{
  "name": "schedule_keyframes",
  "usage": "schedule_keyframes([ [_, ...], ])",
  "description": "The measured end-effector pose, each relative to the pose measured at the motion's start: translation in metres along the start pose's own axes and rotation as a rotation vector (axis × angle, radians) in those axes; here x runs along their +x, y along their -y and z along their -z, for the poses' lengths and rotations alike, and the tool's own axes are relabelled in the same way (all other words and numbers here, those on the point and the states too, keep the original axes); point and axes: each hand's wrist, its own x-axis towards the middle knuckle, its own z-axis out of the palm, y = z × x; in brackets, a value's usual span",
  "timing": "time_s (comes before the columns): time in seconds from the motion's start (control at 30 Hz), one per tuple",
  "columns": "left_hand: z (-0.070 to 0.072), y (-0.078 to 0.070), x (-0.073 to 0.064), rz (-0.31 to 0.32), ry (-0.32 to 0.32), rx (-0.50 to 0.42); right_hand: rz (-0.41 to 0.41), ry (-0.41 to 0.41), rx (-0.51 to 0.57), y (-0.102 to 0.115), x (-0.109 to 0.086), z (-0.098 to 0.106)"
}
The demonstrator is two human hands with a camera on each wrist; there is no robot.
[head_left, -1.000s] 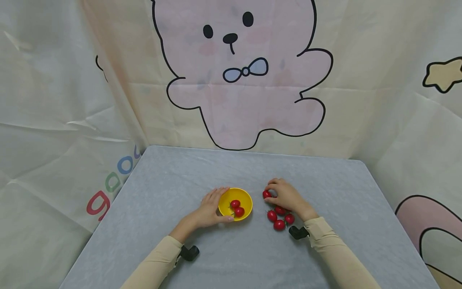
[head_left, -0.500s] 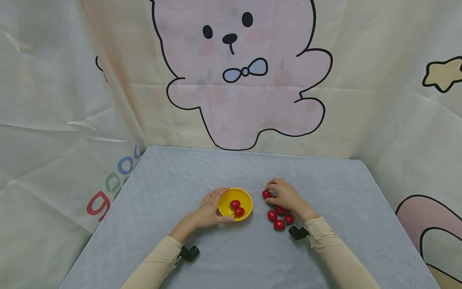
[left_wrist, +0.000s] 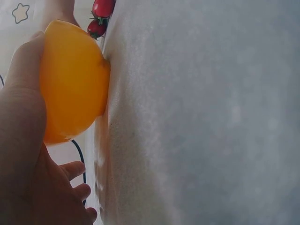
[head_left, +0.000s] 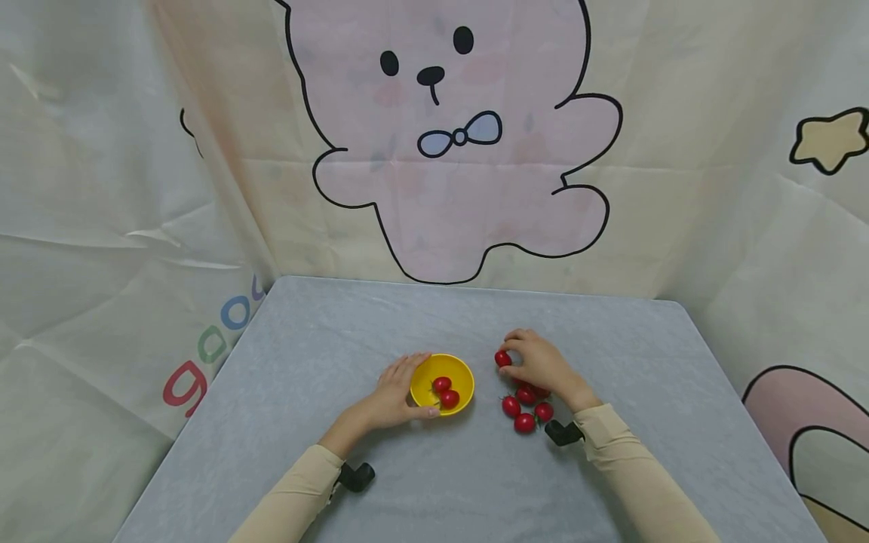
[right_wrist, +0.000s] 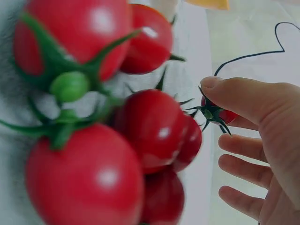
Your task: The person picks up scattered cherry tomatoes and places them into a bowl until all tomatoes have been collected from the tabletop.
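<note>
Head view: my left hand (head_left: 392,397) holds one smooth, round bowl (head_left: 463,369), two glossy tomatoes (head_left: 449,399) inside. My right hand (head_left: 545,367) pinches a single tomato (head_left: 502,358)

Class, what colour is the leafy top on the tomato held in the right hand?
Green: the leafy top shows best in the right wrist view.

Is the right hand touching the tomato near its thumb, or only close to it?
Touching. The right wrist view shows the right hand pinching the tomato, with its thumb against the fruit.
</note>
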Motion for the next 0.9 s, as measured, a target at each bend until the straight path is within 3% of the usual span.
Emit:
schedule_keyframes([
  [0.5, -0.001, -0.001, -0.001, 0.031, 0.012, 0.003, -0.005, 0.003, -0.004, 0.007, 0.002, 0.009],
  [0.9, -0.001, 0.001, -0.001, 0.015, 0.010, 0.001, 0.024, -0.004, -0.031, 0.016, 0.005, 0.020],
])
